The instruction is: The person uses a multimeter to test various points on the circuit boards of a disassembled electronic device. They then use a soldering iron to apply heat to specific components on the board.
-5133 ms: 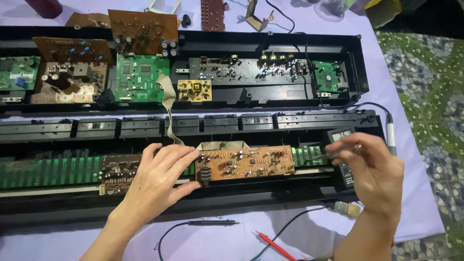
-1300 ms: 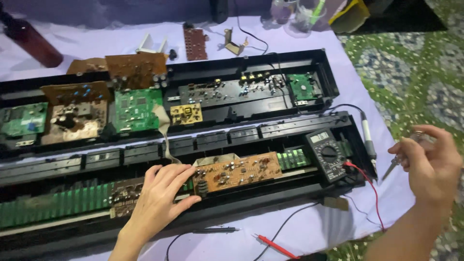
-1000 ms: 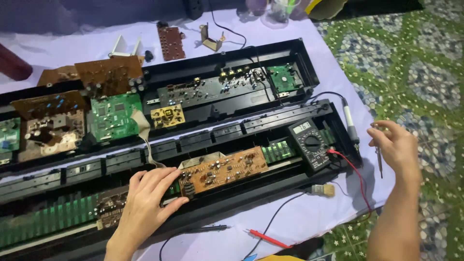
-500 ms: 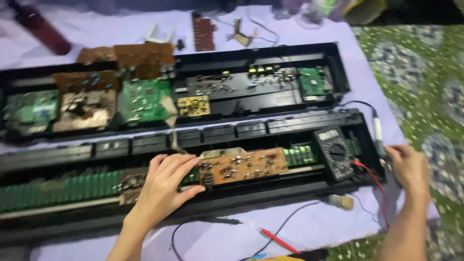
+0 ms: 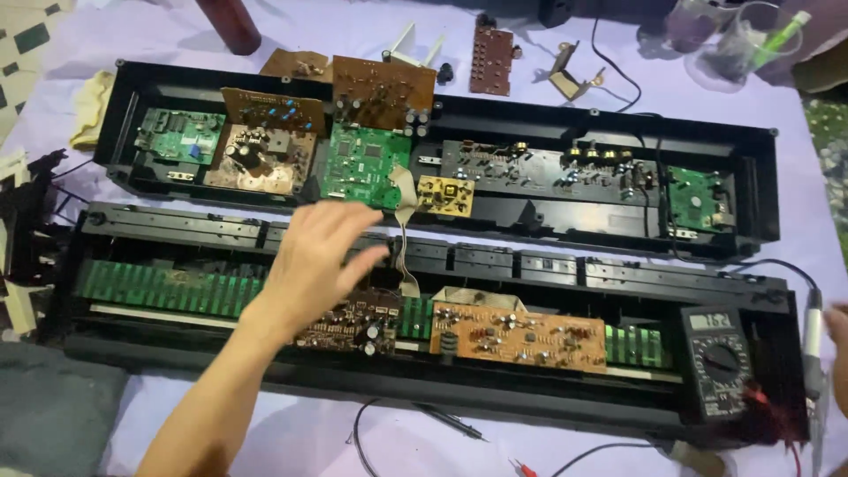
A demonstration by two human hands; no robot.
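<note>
Left hand [image 5: 318,256]: lifted off the orange board [image 5: 519,334], now open, fingers spread, over the black keyboard case [image 5: 177,340] at 9 o'clock, above the small dark board [image 5: 352,322].
Right hand [image 5: 839,353]: withdrawn to 3 o'clock edge, grip unclear, beside multimeter [image 5: 717,360].
Meaning: probing likely paused.

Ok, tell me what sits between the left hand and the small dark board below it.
Nothing visible. The left hand hovers open right above the dark board, its fingers spread toward the grey ribbon cable, which hangs just right of it, not in the way.
</note>
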